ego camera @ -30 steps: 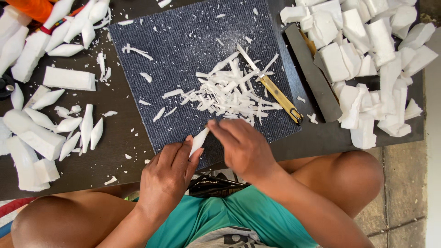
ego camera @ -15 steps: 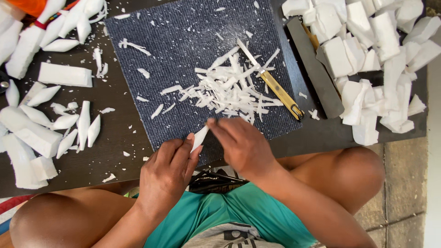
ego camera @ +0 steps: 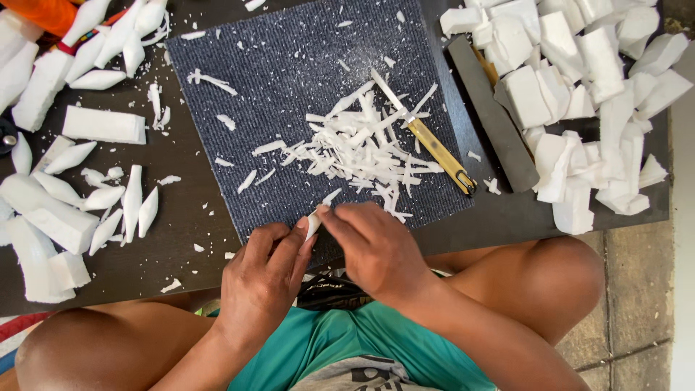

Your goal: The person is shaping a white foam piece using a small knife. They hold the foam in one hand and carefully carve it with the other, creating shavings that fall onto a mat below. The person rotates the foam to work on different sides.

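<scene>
In the head view, little differs from half a second ago: both hands stay low in the middle of the frame over the near edge of the mat (ego camera: pixel 289 65), and the foam piece between them remains pinched, though the fingers have closed in so that less of it shows. The left hand (ego camera: pixel 264 279) has its thumb and forefinger tightly closed on the small white foam piece (ego camera: pixel 313 224), and the right hand (ego camera: pixel 376 250) is curled, its fingertips meeting the same piece at its upper end; whether it grips or only touches is hard to tell. The piece is slender, its long axis tilted from lower left to upper right, its upper tip pointing toward the pile of shavings (ego camera: pixel 362 148) at frame centre. A yellow-handled knife (ego camera: pixel 427 141) lies just right of that pile, blade toward the upper left. Shaped foam bits (ego camera: pixel 108 203) lie at the left, rough blocks (ego camera: pixel 572 101) at the upper right.
</scene>
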